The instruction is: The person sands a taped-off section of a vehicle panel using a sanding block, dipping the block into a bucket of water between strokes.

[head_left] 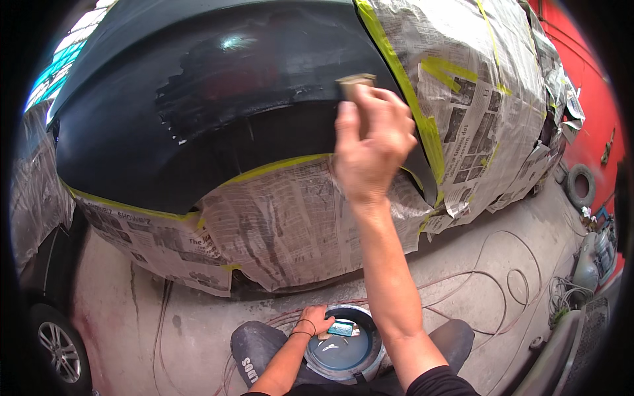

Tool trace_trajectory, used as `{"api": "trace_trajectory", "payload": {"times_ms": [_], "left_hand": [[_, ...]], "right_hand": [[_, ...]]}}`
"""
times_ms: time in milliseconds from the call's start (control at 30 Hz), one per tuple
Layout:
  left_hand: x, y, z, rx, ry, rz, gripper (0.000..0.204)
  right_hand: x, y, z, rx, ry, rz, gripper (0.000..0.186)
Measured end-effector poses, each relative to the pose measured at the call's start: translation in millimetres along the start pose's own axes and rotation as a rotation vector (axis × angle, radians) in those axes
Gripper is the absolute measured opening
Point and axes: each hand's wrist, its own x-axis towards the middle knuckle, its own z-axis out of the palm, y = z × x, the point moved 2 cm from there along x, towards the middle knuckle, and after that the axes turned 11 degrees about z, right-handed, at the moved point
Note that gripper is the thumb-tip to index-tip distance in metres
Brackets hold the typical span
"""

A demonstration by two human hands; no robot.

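My right hand (375,142) is raised over the dark car fender (290,135). Its fingers are closed on a small tan sanding block (356,83), pressed to the panel near the taped edge; the hand is slightly blurred. Down at my knees, my left hand (316,321) curls its fingers over the rim of a round bucket (378,360). Inside the bucket there is greyish water, along with a blue-and-white packet (343,328) and a small tan piece (323,336) close to my left fingertips. A patchy, darker area with a reddish tint marks the fender's middle.
Newspaper masking (475,125), edged with yellow-green tape (396,72), covers the car around the fender. A hose (505,290) loops over the concrete floor. On the right are a tyre (581,185) and loose parts. A dark car's wheel (59,350) stands at lower left.
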Motion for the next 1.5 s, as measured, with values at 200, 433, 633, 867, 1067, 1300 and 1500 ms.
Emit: {"api": "trace_trajectory", "payload": {"times_ms": [200,433,633,867,1067,1300,1500], "left_hand": [[-5,-4,-2,0.002,-0.007,0.005,0.059],[1,-3,1,0.002,-0.041,-0.001,0.067],[2,-13,7,-0.003,0.005,0.015,0.072],[4,-4,9,-0.024,0.005,0.057,0.061],[5,-18,0,0.011,0.057,0.038,0.061],[6,-8,15,0.029,-0.032,0.028,0.059],[7,-21,8,0.044,0.009,0.023,0.061]], "right_hand": [[9,-11,0,0.035,-0.093,-0.325,0.031],[78,10,18,0.009,-0.02,-0.419,0.026],[27,43,-15,0.029,-0.118,-0.442,0.03],[98,5,26,0.094,-0.123,-0.597,0.029],[53,0,9,0.103,-0.213,-0.681,0.031],[104,-44,47,0.144,-0.251,-0.791,0.028],[68,-21,25,0.152,-0.295,-0.794,0.027]]}}
